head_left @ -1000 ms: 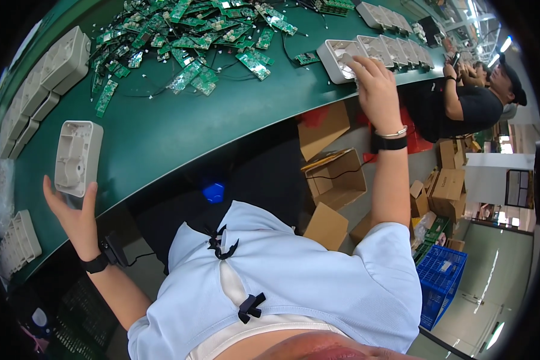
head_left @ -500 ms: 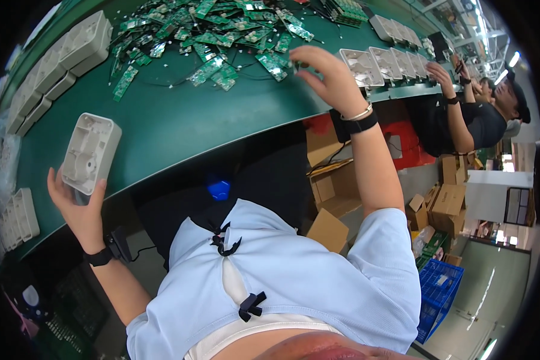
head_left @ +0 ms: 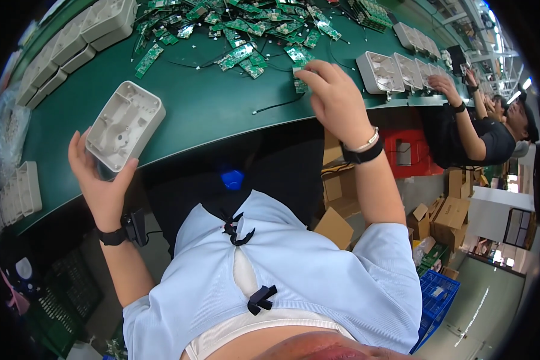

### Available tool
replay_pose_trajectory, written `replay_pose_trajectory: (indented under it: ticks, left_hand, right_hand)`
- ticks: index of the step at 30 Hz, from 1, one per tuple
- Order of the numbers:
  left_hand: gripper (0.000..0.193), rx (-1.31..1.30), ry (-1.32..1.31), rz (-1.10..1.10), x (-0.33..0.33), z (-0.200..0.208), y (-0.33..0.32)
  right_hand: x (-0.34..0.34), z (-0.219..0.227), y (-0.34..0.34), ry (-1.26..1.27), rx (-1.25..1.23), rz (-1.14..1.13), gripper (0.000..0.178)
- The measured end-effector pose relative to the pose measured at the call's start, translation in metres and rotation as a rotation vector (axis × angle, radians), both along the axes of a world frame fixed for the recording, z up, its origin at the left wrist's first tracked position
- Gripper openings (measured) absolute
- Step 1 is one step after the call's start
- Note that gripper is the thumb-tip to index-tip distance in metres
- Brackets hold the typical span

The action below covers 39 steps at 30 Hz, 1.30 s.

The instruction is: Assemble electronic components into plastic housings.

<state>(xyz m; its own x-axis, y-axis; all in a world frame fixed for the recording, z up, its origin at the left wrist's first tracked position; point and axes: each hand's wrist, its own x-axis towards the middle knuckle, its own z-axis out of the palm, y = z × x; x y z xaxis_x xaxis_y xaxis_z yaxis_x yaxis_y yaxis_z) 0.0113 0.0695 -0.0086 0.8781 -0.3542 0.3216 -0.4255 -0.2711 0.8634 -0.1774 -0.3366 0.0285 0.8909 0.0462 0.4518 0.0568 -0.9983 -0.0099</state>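
Note:
My left hand grips a white plastic housing by its near end, thumb on one side and fingers on the other. The housing is tilted, its open, ribbed inside facing up. At the near edge of the green pile, my right hand pinches a small green circuit board between thumb and fingers. A thin black wire trails from this board toward the left, over the table. The hand covers part of the board. Many loose circuit boards lie heaped just beyond, some with wires.
Stacked white housings line the table's far left, with more housings at the near left beside a clear plastic bag. Further housings stand in a row at right, where a co-worker reaches in. Cardboard boxes sit below.
My right hand has drawn a circuit board with its wire toward me from the heap. My left hand has raised the housing slightly, farther over the table.

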Motion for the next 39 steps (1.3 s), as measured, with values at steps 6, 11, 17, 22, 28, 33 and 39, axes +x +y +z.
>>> replay_pose_trajectory:
  ticks: [6,11,17,22,28,33,39]
  left_hand:
    - [0.114,0.006,0.012,0.001,-0.006,0.005,-0.003]
    - [0.115,-0.009,-0.029,-0.029,-0.010,0.002,-0.009]
    - [0.117,-0.026,-0.037,-0.106,-0.024,0.002,-0.015]
    - [0.117,-0.019,-0.065,-0.159,-0.029,0.001,-0.021]
    - [0.114,-0.010,-0.072,-0.179,-0.031,0.004,-0.031]
    - [0.111,0.111,-0.194,-0.178,-0.032,0.011,-0.037]
    - [0.111,0.115,-0.307,-0.194,-0.040,0.012,-0.049]
  right_hand:
    - [0.007,-0.001,0.051,0.305,0.724,-0.111,0.022]
    - [0.018,-0.020,0.057,0.316,0.663,-0.046,0.014]
    - [-0.008,-0.016,0.071,0.275,0.958,-0.130,0.006]
    - [-0.025,-0.026,0.077,0.016,1.563,-0.208,0.011]
    - [-0.041,-0.046,0.055,-0.223,2.101,-0.135,0.016]
    - [-0.020,-0.019,0.067,-0.171,2.623,-0.076,0.016]
    - [0.013,-0.025,0.102,-0.007,2.345,0.245,0.018]
